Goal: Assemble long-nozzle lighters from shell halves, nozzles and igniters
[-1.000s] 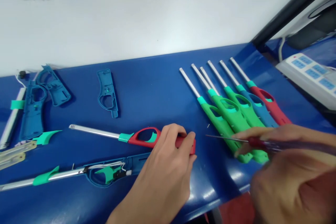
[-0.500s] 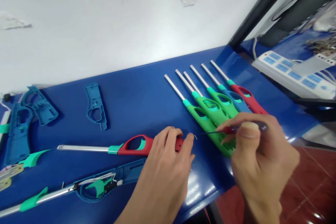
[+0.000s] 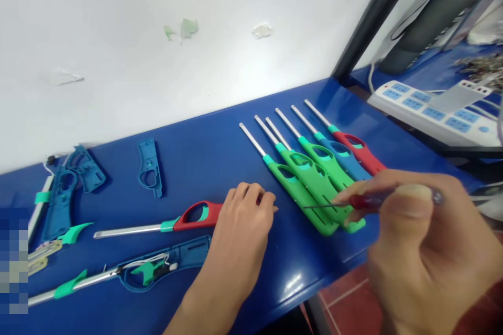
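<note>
My left hand (image 3: 243, 235) is closed around the handle end of a red gas lighter (image 3: 198, 218), which lies on the blue table with its metal tube pointing left. In my right hand (image 3: 424, 235) is a small screwdriver (image 3: 363, 201) with a dark red handle. Its thin shaft points left, over the handles of the green lighters (image 3: 314, 183). Just below the red lighter, an opened blue lighter (image 3: 157, 267) shows its white wires and green trigger. My left fingers cover the red lighter's end.
Beyond the green lighters lie a blue lighter (image 3: 348, 159) and another red lighter (image 3: 361, 151). Blue half shells (image 3: 150, 167) lie at the back left. A white power strip (image 3: 428, 110) sits at the right, past a black frame post (image 3: 365, 15).
My right hand and the screwdriver have moved right, away from my left hand. My left fingers have drawn closer around the red lighter's end. The camera view has shifted slightly.
</note>
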